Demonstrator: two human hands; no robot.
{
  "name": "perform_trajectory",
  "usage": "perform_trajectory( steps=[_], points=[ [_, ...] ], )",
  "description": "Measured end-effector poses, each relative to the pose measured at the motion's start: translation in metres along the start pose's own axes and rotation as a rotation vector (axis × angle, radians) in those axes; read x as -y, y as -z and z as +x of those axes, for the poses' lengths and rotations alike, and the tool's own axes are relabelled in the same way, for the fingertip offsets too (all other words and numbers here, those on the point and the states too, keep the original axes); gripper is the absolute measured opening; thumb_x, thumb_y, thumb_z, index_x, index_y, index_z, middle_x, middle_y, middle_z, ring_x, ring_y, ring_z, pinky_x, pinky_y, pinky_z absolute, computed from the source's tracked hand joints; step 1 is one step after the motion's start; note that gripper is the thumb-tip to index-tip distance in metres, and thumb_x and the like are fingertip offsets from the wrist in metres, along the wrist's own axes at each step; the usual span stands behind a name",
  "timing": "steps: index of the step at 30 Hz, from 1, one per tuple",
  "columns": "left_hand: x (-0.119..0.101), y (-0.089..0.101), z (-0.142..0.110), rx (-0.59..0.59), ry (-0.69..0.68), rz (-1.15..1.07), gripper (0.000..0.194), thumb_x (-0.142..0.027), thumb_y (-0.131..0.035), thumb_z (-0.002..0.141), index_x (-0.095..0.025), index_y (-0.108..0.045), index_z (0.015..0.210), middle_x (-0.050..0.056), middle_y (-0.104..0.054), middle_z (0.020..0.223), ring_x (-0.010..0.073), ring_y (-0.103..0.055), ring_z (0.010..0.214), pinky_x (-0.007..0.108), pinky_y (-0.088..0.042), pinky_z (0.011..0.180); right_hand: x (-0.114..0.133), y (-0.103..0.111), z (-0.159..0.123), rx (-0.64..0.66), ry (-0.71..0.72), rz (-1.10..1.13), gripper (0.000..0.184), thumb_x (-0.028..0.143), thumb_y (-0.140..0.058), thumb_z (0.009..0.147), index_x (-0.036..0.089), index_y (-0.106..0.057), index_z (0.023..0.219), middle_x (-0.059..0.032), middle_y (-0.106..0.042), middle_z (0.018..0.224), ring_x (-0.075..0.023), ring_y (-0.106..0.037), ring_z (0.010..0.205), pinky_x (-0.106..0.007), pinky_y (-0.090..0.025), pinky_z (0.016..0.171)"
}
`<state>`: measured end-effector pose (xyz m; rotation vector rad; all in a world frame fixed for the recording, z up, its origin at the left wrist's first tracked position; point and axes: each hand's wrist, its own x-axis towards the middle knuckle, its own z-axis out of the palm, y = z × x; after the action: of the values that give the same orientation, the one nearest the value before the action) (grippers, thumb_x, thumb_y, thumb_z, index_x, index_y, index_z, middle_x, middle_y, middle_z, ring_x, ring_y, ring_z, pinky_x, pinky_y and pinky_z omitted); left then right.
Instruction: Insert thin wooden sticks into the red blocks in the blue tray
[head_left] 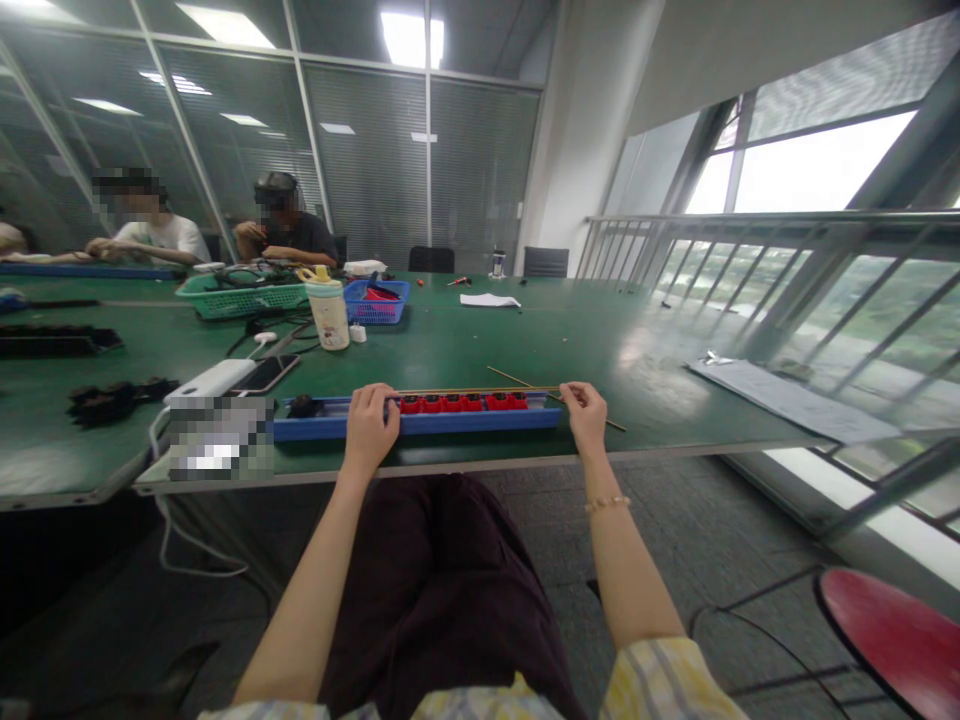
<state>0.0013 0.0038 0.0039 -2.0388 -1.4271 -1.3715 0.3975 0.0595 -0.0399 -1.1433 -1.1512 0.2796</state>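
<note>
A long blue trough (480, 423) lies along the table's near edge, with several red pieces with dark tops (450, 403) in a row inside it. A black part (303, 406) sits at its left end. Along the trough's far side runs a thin brass-coloured strip (480, 390). My right hand (586, 412) pinches the strip's right end, just past the trough. Closed fingers of my left hand (371, 425) reach over the trough at the strip's left end; their tips are partly hidden. A second thin rod (511, 377) lies slantwise on the table, passing behind the trough and my right hand.
To the left are a phone (266, 374), a white power bank (211, 381), black parts (112, 400) and a bottle (328, 312). Farther back stand a green basket (244, 303) and a blue basket (386, 312). A clipboard (795, 400) lies right. Two people sit across at far left.
</note>
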Motion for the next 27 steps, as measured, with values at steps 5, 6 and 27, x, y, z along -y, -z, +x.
perform_trajectory(
  steps=[5, 6, 27],
  points=[
    [-0.002, 0.002, 0.000, 0.029, -0.017, -0.013, 0.017, -0.020, -0.046, 0.090, -0.020, -0.061, 0.098, 0.009, -0.062, 0.107, 0.0245, -0.054, 0.106, 0.042, -0.045, 0.099, 0.001, 0.000, 0.000, -0.031, -0.024, 0.034, 0.046, 0.063, -0.068, 0.075, 0.018, -0.067, 0.086, -0.0051, -0.068, 0.075, -0.0200, -0.065, 0.070, -0.033, -0.051, 0.070],
    [-0.002, 0.002, 0.000, 0.033, -0.022, -0.017, 0.018, -0.020, -0.046, 0.090, -0.020, -0.062, 0.098, 0.009, -0.062, 0.108, 0.0244, -0.054, 0.107, 0.042, -0.045, 0.099, 0.001, 0.000, 0.000, -0.041, -0.029, 0.044, 0.046, 0.062, -0.068, 0.075, 0.017, -0.067, 0.085, -0.0050, -0.068, 0.075, -0.0198, -0.065, 0.070, -0.033, -0.051, 0.071],
    [-0.003, 0.002, -0.001, 0.105, -0.094, -0.024, 0.031, -0.021, -0.048, 0.090, -0.022, -0.067, 0.114, 0.009, -0.060, 0.110, 0.0236, -0.052, 0.103, 0.041, -0.047, 0.097, -0.018, 0.004, 0.007, -0.308, -0.249, 0.379, 0.045, 0.048, -0.079, 0.062, 0.015, -0.066, 0.090, -0.0021, -0.067, 0.072, -0.0131, -0.060, 0.059, -0.024, -0.043, 0.051]
  ],
)
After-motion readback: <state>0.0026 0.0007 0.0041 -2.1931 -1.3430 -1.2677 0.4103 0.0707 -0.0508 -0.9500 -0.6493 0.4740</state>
